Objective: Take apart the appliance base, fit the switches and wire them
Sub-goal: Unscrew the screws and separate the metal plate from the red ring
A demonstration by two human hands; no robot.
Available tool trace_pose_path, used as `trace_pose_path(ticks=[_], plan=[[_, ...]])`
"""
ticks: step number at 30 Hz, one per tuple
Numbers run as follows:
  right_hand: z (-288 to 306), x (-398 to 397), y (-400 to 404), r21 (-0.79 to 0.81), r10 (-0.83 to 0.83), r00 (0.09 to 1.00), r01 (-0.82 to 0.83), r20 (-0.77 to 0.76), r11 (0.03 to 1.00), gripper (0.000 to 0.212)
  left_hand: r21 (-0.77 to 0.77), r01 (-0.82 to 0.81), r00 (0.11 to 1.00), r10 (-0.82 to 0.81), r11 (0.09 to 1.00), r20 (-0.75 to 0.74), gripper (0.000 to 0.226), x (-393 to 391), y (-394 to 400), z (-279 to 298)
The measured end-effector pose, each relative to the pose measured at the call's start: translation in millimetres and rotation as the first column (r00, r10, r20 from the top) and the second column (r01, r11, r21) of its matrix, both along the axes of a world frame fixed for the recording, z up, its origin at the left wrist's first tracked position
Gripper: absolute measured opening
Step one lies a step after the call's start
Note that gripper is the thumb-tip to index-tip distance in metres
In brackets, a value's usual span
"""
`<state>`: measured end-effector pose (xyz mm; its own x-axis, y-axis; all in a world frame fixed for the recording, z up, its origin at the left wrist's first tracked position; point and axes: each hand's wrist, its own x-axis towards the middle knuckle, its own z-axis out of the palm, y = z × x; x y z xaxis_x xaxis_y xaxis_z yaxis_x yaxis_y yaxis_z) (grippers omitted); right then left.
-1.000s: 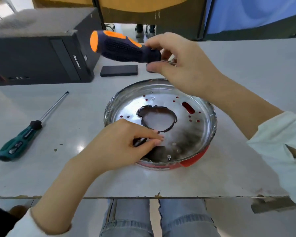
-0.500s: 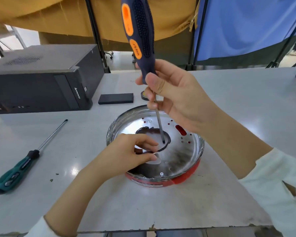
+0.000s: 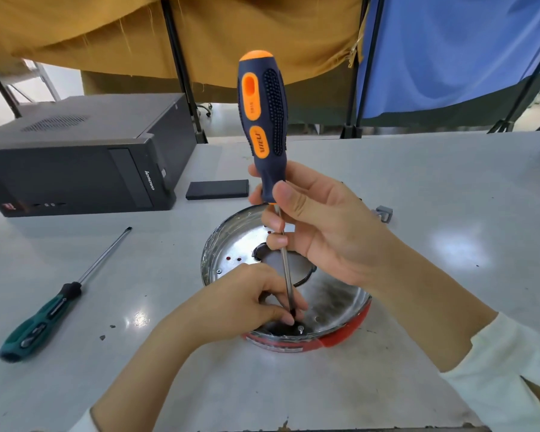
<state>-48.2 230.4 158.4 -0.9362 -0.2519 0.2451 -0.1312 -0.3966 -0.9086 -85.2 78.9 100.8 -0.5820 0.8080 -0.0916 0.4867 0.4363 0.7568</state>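
Note:
The round appliance base (image 3: 334, 300) lies on the table, a shiny metal pan with a red rim and a central hole. My right hand (image 3: 321, 232) grips a blue and orange screwdriver (image 3: 262, 120) upright by the bottom of its handle and its shaft. The tip stands at the near inner edge of the pan, close to a small screw (image 3: 300, 329). My left hand (image 3: 243, 304) rests inside the pan, with its fingertips pinching around the screwdriver tip. What lies under those fingertips is hidden.
A green-handled screwdriver (image 3: 44, 316) lies on the table to the left. A black computer case (image 3: 78, 157) stands at the back left, with a flat black block (image 3: 217, 189) beside it. A small grey metal part (image 3: 384, 212) sits behind the pan. The table's front edge (image 3: 356, 427) is close.
The screwdriver swung from lying sideways to upright, and its tip moved from the central hole to the near edge of the pan. My left fingers closed around the tip.

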Motion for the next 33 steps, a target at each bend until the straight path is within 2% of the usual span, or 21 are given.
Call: trace_pose_path(ticks=[8, 18, 33], plan=[[-4.5, 4.9, 3.6, -0.003, 0.035, 0.999, -0.035, 0.000, 0.999, 0.037, 0.024, 0.017, 1.000, -0.016, 1.000, -0.020, 0.017, 3.5, 2.0, -2.0], [-7.3, 5.4, 7.6, -0.014, 0.045, 0.999, -0.045, 0.015, 0.999, 0.029, 0.040, 0.016, 0.996, -0.012, 0.999, -0.086, 0.015, 5.7, 4.4, -0.4], [-8.5, 4.9, 8.9, -0.018, 0.050, 0.999, -0.050, 0.008, 0.999, 0.031, -0.009, 0.055, 0.987, -0.056, 0.998, -0.152, 0.015, 4.1, 4.4, -1.6]])
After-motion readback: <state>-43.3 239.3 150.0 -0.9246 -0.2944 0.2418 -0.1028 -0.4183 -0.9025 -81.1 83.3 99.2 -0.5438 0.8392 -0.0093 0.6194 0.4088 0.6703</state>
